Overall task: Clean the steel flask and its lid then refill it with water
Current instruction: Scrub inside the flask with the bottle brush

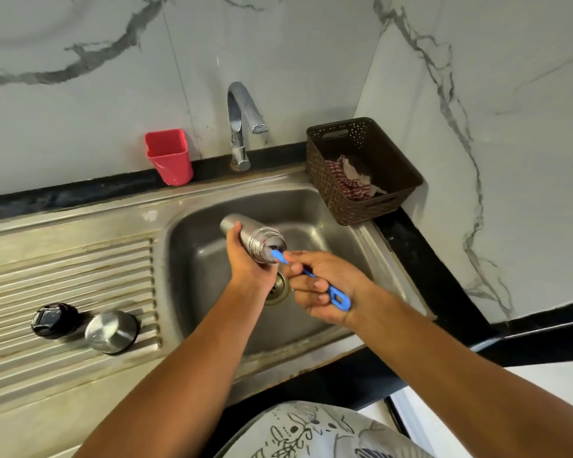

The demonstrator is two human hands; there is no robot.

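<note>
Over the sink basin, my left hand grips the steel flask, which lies nearly level with its open mouth pointing right. My right hand holds a blue brush by its handle, and the brush head sits inside the flask's mouth. On the ribbed drainboard at the left rest a black inner lid and a steel cap, side by side.
A chrome tap stands behind the basin, no water running. A red plastic cup sits on the black ledge left of it. A brown woven basket with a striped cloth stands at the sink's right back corner. Marble walls close the back and right.
</note>
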